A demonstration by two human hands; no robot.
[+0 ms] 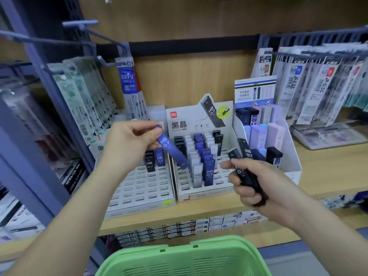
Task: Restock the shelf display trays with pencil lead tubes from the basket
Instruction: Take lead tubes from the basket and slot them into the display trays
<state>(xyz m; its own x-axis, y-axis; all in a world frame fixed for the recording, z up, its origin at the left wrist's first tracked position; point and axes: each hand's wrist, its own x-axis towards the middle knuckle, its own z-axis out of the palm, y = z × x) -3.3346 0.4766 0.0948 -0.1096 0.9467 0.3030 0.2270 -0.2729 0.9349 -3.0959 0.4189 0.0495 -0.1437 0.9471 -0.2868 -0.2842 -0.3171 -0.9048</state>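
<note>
While you face the shelf [326, 170], both hands hold stock.
Your left hand [131, 140] pinches a blue tube [172, 152] by its top end, tilted down over the edge between the left tray [139, 210] and the middle tray [199, 195]. Your right hand [253, 182] curls round a bundle of black tubes [242, 166] before the middle tray. The basket [179, 253] sits below the shelf.

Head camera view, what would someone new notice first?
First, the two hands in the centre: the left hand pinches a blue HB 0.7 lead tube in front of the partly filled white display tray, while the right hand grips a bunch of black tubes just right of it. Then the green basket at the bottom edge, below the shelf.
</note>
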